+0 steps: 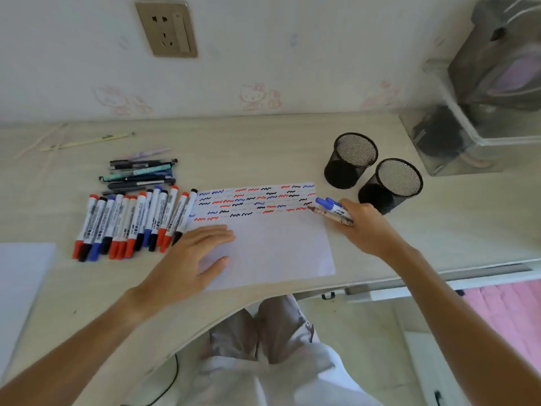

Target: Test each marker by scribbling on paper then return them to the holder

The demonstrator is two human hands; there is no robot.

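A white paper sheet (272,247) lies on the desk, its upper part filled with rows of red, blue and black scribbles. My left hand (193,256) rests flat on the sheet's left side, fingers apart. My right hand (363,227) sits at the sheet's right edge, shut on a small bunch of markers (332,210) with blue caps and one brownish cap pointing left. Several whiteboard markers (131,224) with red, blue and black caps lie in a row left of the paper. Two black mesh holders (351,161) (392,184) stand just beyond my right hand.
Several pens (140,174) are heaped behind the marker row. A thin pale pen (87,140) lies far left near the wall. A clear plastic box (456,142) with a bag on it sits at the right. Another white sheet (20,282) lies at the left edge.
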